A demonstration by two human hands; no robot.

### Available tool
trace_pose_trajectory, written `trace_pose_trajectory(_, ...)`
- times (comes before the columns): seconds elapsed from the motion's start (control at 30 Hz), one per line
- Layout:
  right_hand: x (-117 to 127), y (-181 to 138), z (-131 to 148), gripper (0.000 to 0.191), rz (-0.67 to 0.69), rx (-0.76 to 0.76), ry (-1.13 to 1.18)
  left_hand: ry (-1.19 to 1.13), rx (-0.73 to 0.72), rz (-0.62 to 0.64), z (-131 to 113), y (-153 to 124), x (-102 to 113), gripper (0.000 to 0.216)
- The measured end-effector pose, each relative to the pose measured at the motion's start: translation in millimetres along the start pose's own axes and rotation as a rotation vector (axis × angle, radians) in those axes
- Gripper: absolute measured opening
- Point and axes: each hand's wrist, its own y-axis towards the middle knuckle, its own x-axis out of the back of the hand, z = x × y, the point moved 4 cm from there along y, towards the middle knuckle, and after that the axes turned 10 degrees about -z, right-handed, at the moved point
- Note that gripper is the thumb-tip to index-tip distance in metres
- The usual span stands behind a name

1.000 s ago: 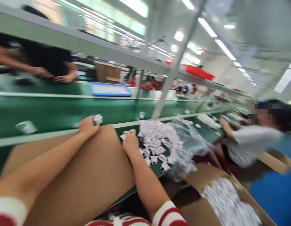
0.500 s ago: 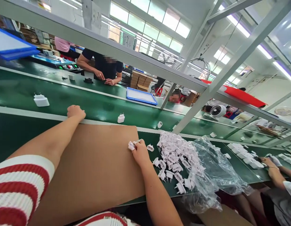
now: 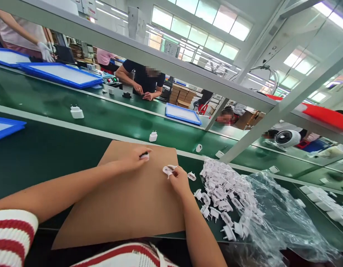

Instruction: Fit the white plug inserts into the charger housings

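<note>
The green bench (image 3: 49,163) bears a cardboard sheet (image 3: 127,200), a clear bag (image 3: 288,207) to its right and a heap of plugs (image 3: 224,191) between them. Over the sheet, the right hand (image 3: 179,180) pinches one white plug (image 3: 167,171); left of it, the left hand (image 3: 136,157) curls round a small black-and-white piece (image 3: 144,156).

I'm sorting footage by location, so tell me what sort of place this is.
Likely a factory assembly line: chargers sit along a green belt, loose plug parts are heaped near the right hand, and a co-worker works across the belt.
</note>
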Motion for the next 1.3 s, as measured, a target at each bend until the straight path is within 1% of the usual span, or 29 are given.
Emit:
trace_pose_trajectory(0.07,2.6,0.6,-3.6,0.036,-0.022,-0.171,0.161,-0.054,-0.035,0.098,-21.5,-22.3,-22.6,0.05)
trace_pose_trajectory(0.1,3.6,0.8,-4.2,0.038,-0.026,-0.251,0.245,-0.074,-0.037,0.125,-28.3,-29.5,-30.5,0.05)
trace_pose_trajectory(0.17,4.8,1.3,-2.5,0.038,-0.016,-0.367,0.394,-0.099,-0.028,0.133,-33.8,-36.2,-40.3,0.057)
trace_pose_trajectory(0.23,5.2,2.6,1.2,0.042,0.007,-0.411,0.481,-0.09,-0.012,0.095,-30.6,-35.1,-45.0,0.07)
trace_pose_trajectory(0.27,5.0,3.6,2.7,0.046,0.021,-0.413,0.5,-0.075,0.002,0.08,-26.8,-33.2,-47.1,0.073)
trace_pose_trajectory(0.33,4.0,5.8,4.3,0.053,0.041,-0.398,0.511,-0.054,0.039,0.074,-18.2,-29.4,-51.7,0.064)
trace_pose_trajectory(0.4,2.3,7.0,4.3,0.054,0.052,-0.376,0.499,-0.081,0.082,0.099,-11.8,-28.6,-56.9,0.052)
trace_pose_trajectory(0.47,0.2,6.3,4.2,0.051,0.061,-0.359,0.485,-0.146,0.111,0.135,-9.4,-30.9,-61.6,0.053)
trace_pose_trajectory(0.57,-3.3,3.2,5.3,0.047,0.087,-0.336,0.469,-0.176,0.073,0.123,-11.3,-33.4,-64.0,0.065)
trace_pose_trajectory(0.6,-4.7,2.1,5.9,0.046,0.098,-0.327,0.458,-0.162,0.044,0.112,-12.2,-33.1,-63.9,0.064)
trace_pose_trajectory(0.67,-7.2,0.3,7.4,0.049,0.104,-0.303,0.436,-0.127,-0.004,0.116,-13.5,-31.7,-63.7,0.052)
trace_pose_trajectory(0.73,-8.4,-0.6,8.7,0.055,0.067,-0.271,0.421,-0.133,-0.018,0.141,-13.9,-30.3,-63.1,0.043)
trace_pose_trajectory(0.8,-7.9,-1.7,10.0,0.053,0.01,-0.235,0.396,-0.163,-0.017,0.145,-14.8,-29.4,-60.8,0.044)
trace_pose_trajectory(0.87,-6.3,-3.4,12.9,0.04,-0.03,-0.168,0.327,-0.184,0.001,0.158,-15.3,-29.4,-58.8,0.048)
trace_pose_trajectory(0.93,-4.8,-5.8,19.6,0.026,-0.038,-0.032,0.207,-0.194,0.032,0.185,-15.0,-29.8,-57.9,0.048)
trace_pose_trajectory(0.97,-4.7,-7.4,23.8,0.022,-0.033,0.051,0.147,-0.199,0.046,0.196,-14.6,-30.1,-57.8,0.047)
trace_pose_trajectory(1.03,-6.6,-10.8,30.7,0.023,-0.014,0.183,0.068,-0.212,0.062,0.195,-13.9,-30.5,-57.6,0.046)
trace_pose_trajectory(1.07,-8.2,-12.1,32.2,0.025,-0.007,0.208,0.059,-0.223,0.059,0.187,-14.1,-30.7,-57.5,0.047)
trace_pose_trajectory(1.1,-9.9,-12.9,32.0,0.028,-0.002,0.199,0.073,-0.239,0.053,0.175,-14.6,-31.0,-57.2,0.05)
trace_pose_trajectory(1.13,-11.2,-13.1,30.4,0.03,-0.003,0.159,0.106,-0.257,0.048,0.167,-15.1,-31.4,-56.9,0.054)
trace_pose_trajectory(1.2,-12.7,-12.3,24.2,0.034,-0.018,0.017,0.21,-0.287,0.032,0.181,-16.5,-32.4,-57.3,0.059)
trace_pose_trajectory(1.3,-13.4,-10.5,15.7,0.035,-0.008,-0.203,0.392,-0.27,0.007,0.248,-16.7,-34.1,-59.5,0.056)
